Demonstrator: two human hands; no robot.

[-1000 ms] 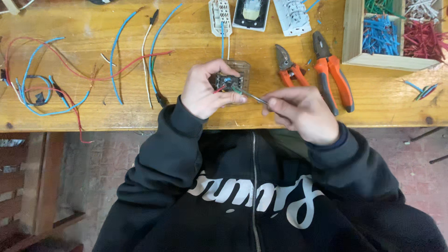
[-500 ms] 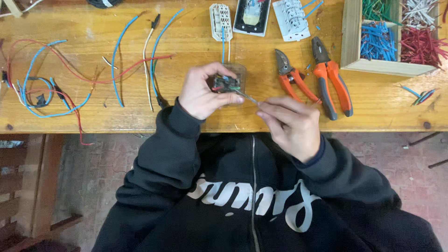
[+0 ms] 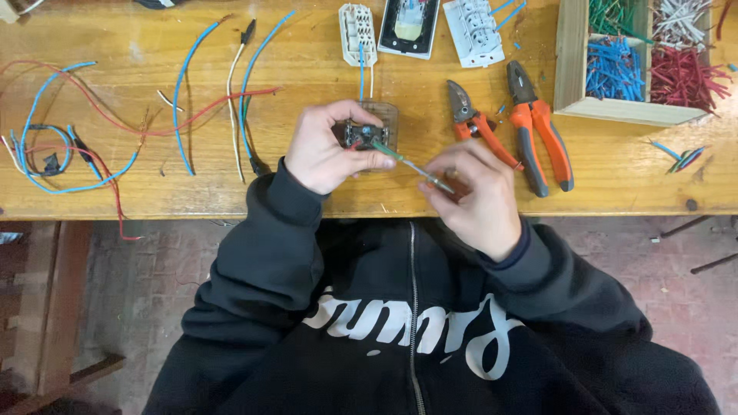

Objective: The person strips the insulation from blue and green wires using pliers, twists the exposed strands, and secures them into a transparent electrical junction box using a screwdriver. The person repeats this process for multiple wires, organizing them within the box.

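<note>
My left hand is closed around a small dark switch module, thumb and fingers pinching its sides, holding it just above the wooden bench near its front edge. My right hand is curled shut on a screwdriver; its green shaft slants up and left, and the tip meets the face of the module. The module sits in front of a clear rectangular cover lying on the bench behind my left fingers. Just right of my right hand lie two tools: small red-handled cutters and larger orange-handled pliers, side by side, jaws pointing away from me. Beyond the module, at the far edge, stand a white terminal insert with a blue wire running down from it, a dark-framed switch plate and a second white insert. A wooden box at the far right holds sorted green, blue, red and white wire offcuts. Loose blue, red and white wires sprawl over the left half of the bench, well apart from both hands.
</note>
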